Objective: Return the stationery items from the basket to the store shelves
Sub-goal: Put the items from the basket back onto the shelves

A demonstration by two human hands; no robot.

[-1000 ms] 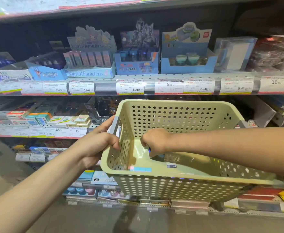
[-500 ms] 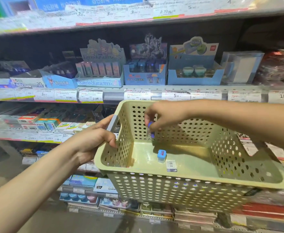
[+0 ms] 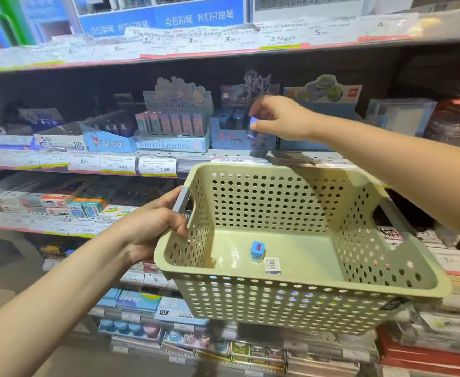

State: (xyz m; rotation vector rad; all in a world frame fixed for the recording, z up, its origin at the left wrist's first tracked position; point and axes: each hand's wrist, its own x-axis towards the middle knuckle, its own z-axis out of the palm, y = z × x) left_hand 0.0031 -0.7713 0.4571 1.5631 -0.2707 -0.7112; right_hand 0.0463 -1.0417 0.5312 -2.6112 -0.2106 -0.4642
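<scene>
Since the earlier frame, the right hand (image 3: 280, 119) has lifted out of the basket and reached far up to the middle store shelf (image 3: 185, 160), carrying one small blue stationery block (image 3: 252, 128) pinched between thumb and fingertips. It hovers at the front of a blue cardboard display box (image 3: 227, 134) holding similar items. Nearer, the pale green perforated plastic basket (image 3: 359, 240) is held level by the left hand (image 3: 155, 227), whose fingers curl round its grey handle (image 3: 182, 200) on the left side. One matching small blue block (image 3: 257, 251) stands on the basket floor beside a barcode sticker (image 3: 272, 265). The step appears to be shelving the pinched block; next it likely needs lowering into the box and releasing.
</scene>
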